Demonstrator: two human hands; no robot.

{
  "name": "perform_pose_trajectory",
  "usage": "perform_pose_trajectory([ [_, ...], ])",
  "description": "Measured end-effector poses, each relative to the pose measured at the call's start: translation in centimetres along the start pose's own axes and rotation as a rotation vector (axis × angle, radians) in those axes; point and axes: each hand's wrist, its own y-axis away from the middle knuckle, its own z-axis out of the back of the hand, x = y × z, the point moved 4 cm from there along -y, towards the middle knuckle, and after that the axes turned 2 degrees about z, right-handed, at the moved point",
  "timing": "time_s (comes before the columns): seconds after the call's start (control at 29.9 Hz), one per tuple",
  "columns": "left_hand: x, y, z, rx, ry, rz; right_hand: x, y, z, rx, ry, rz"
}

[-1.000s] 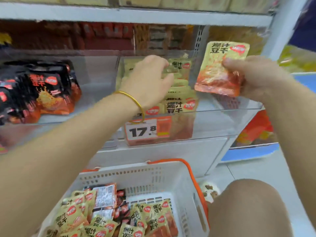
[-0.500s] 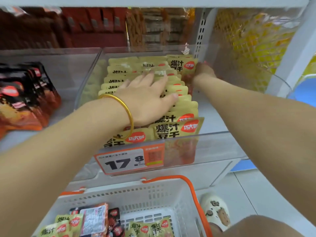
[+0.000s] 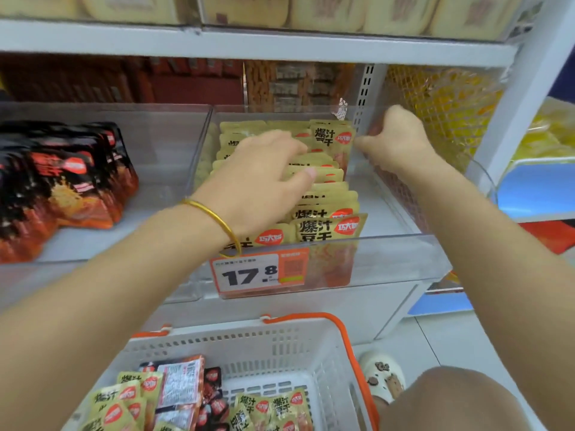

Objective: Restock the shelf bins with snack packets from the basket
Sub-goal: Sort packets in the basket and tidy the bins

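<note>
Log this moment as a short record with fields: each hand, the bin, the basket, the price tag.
left hand: lies on the row of yellow packets, fingers bent among them
right hand: pinches the rearmost yellow packet, upright
clear bin: holds the yellow row
basket: white, orange handle, packets left inside
price tag: reads 17.8
</note>
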Motion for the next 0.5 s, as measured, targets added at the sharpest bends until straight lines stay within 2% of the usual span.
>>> perform_pose_trajectory([
  [0.07,-0.5,4.1,2.2,-0.192,0.079,-0.136,2.4,5.7,2.8,-0.107,0.026,0.159],
  [0.13,-0.2,8.7,3.1,-0.28,0.077,-0.221,5.1,12.0,3.4,-0.056,-0.008,0.297],
  [0.17,0.9,11.4,2.8,-0.261,0.059,-0.217,6.5,15.1,2.0,0.025,-0.021,0.366],
  [0.23,4.1,15.9,1.0,-0.137,-0.018,-0.153,8.4,19.8,-2.8,0.244,0.02,0.479],
  [0.37,13.4,23.5,-3.6,0.397,-0.369,0.185,8.9,27.2,-18.8,0.825,0.292,0.518],
  [0.43,16.5,25.2,-4.4,0.59,-0.5,0.349,7.2,29.4,-25.2,1.002,0.316,0.489],
  [0.5,18.0,25.9,-4.8,0.672,-0.554,0.411,5.9,30.8,-30.4,1.069,0.265,0.428],
])
